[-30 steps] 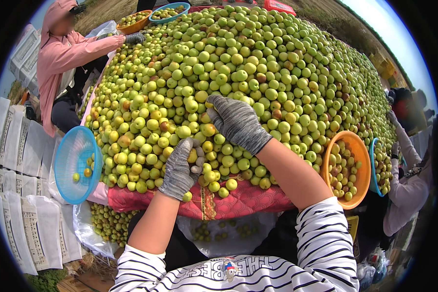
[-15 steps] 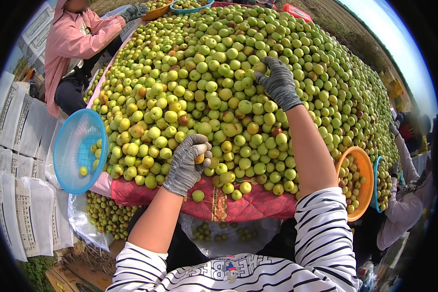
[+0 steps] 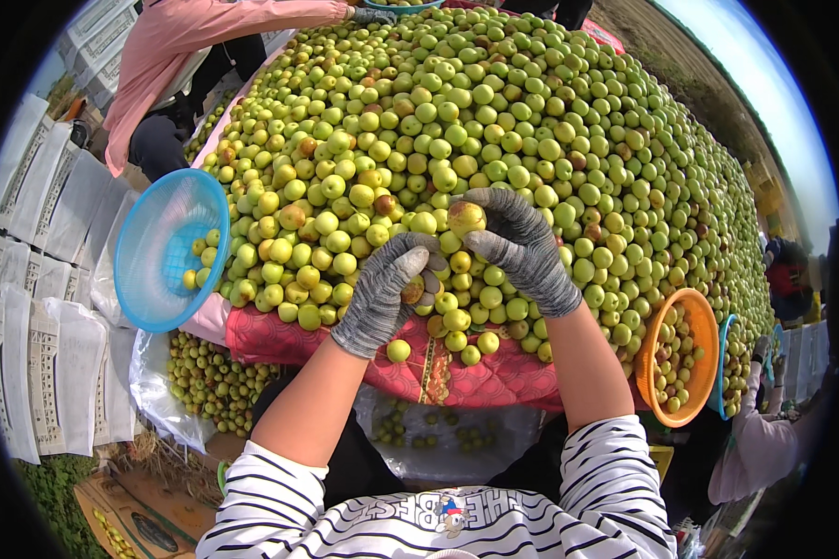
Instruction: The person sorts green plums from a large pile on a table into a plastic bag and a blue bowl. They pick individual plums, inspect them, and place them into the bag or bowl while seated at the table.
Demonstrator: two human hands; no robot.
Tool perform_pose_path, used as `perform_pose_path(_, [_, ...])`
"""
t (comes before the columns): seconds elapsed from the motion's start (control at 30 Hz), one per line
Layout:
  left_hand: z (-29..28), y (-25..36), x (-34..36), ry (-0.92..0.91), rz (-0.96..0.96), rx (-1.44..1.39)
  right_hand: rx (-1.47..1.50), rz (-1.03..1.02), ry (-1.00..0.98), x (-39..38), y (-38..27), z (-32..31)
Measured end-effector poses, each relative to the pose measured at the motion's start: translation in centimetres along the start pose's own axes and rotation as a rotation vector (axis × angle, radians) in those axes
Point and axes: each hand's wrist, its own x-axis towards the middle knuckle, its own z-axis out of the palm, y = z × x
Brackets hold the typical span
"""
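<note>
The fruit (image 3: 465, 219) is green to yellow with russet blotches, the gloves (image 3: 529, 252) marled grey, sleeves (image 3: 611, 466) white with black stripes, cloth (image 3: 494, 377) patterned red with a gold band (image 3: 435, 373), leftmost basket (image 3: 154, 252) blue, near-right basket (image 3: 711, 343) orange.

The person has two gloved hands, one left hand (image 3: 379, 293) and one right hand (image 3: 522, 250), and each of them holds one fruit, which makes two held fruits (image 3: 466, 218). There is one orange basket (image 3: 650, 363), and of blue baskets (image 3: 161, 233) I count at least three. In the left blue one are about five fruits. There is one heap (image 3: 531, 140), whose fruits are too many to be counted, and one red cloth (image 3: 494, 377). At least three other people (image 3: 182, 42) are partly visible; the exact number I cannot tell.
</note>
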Motion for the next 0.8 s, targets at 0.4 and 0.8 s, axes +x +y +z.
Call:
perform_pose_path(0.4, [-1.0,7.6,-5.3,0.095,0.253,1.31,-0.757,-0.238,-0.132,-5.3,2.2,5.2])
perform_pose_path(0.8, [-14.3,18.2,-9.3,0.724,-0.343,1.949,-0.851,0.101,-0.013,-15.4,-2.2,-0.8])
